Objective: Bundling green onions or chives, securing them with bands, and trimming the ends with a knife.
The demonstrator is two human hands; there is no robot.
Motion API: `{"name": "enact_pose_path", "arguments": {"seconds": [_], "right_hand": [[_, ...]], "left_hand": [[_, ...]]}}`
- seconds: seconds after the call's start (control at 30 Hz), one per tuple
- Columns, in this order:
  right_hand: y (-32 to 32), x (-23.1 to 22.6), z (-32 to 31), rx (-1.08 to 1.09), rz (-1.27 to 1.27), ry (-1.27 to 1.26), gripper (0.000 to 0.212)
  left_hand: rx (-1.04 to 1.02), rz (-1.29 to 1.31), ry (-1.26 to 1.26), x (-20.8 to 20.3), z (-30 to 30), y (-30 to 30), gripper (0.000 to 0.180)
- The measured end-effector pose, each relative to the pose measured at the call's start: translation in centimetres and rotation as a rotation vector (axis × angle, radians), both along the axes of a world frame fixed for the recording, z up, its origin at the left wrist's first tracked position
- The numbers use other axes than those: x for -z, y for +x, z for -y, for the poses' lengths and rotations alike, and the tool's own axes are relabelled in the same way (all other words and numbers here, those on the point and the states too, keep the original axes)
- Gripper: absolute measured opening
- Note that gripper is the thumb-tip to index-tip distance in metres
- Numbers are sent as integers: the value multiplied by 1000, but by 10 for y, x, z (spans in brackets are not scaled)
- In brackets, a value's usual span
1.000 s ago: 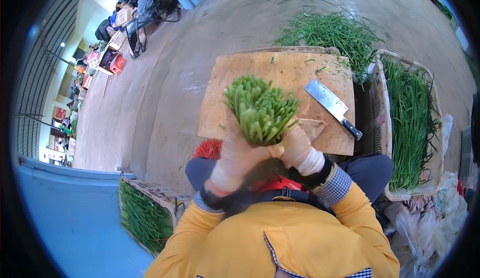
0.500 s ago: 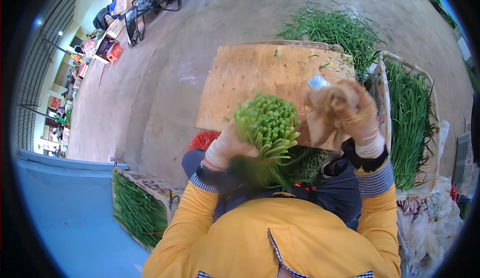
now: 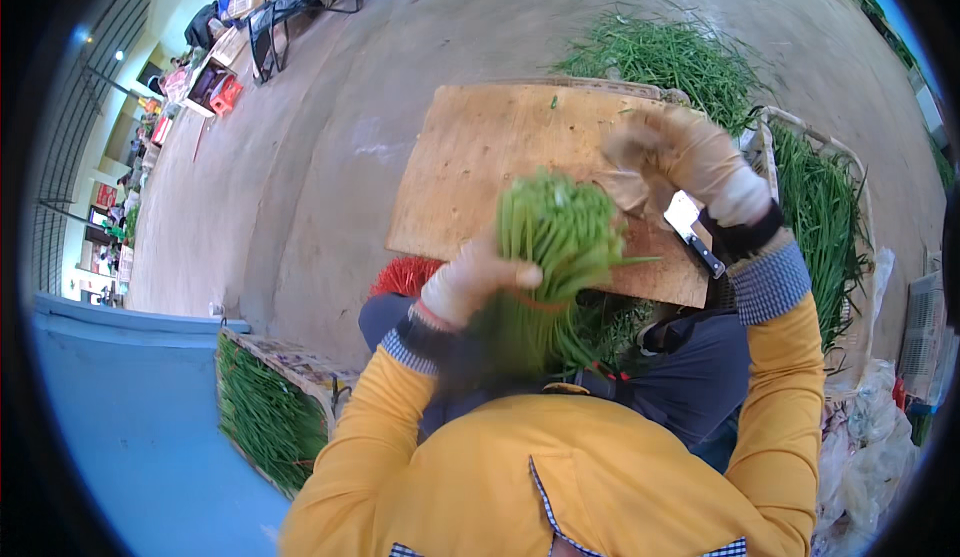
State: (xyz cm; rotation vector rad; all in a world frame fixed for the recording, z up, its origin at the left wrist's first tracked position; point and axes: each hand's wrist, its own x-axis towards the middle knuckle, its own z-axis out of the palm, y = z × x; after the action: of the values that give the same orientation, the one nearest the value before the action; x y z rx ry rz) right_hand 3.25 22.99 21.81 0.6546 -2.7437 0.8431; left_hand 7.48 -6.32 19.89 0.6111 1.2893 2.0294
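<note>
My left hand (image 3: 470,282), in a pale glove, is closed round a thick bunch of green chives (image 3: 560,227), with the stalk ends up. A thin reddish band-like line crosses the stalks below my thumb, and one stalk juts out to the right. Raised over the right side of a wooden board (image 3: 490,147), my gloved right hand (image 3: 700,162) is curled and blurred. A tan, cloth-like shape shows below its fingers; I cannot make out what it is. A cleaver (image 3: 690,227) with a black handle lies on the board under my right wrist.
A crate of long chives (image 3: 815,237) stands at my right, another (image 3: 270,407) at lower left. Loose green leaves (image 3: 665,67) lie heaped beyond the board. Red strands (image 3: 405,275) sit by my left knee. Clear plastic bags (image 3: 870,467) hang at lower right.
My right hand has moved up slightly, and more of the cleaver shows beside it. The bunch in my left hand has shifted a little right and turned, showing more of its stalk sides.
</note>
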Motion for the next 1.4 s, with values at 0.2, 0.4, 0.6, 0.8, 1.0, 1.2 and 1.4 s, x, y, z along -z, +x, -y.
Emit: {"name": "enact_pose_path", "arguments": {"seconds": [0.2, 0.4, 0.6, 0.8, 1.0, 1.2, 1.4], "right_hand": [[27, -79, 27, 170, -159, -174, 31], [60, -49, 94, -53, -49, -434, 28], [27, -3, 107, -48, -5, -248, 17], [-18, 48, 63, -139, 406, -896, 23], [-33, 48, 1, 218, -102, -107, 21], [9, -20, 44, 344, -292, -277, 30], [37, -27, 28, 230, -262, -238, 42]], "left_hand": [[-163, 270, -159, 13, 6, -20, 68], [-182, 242, -109, 23, -1, -23, 44], [-318, 124, -229, 18, -9, -13, 44], [-272, 160, -162, 15, -2, -12, 50], [-211, 299, -122, 17, 13, -22, 49], [-283, 297, -194, 25, 20, -27, 45], [-250, -88, -185, -46, 14, -77, 55]]}}
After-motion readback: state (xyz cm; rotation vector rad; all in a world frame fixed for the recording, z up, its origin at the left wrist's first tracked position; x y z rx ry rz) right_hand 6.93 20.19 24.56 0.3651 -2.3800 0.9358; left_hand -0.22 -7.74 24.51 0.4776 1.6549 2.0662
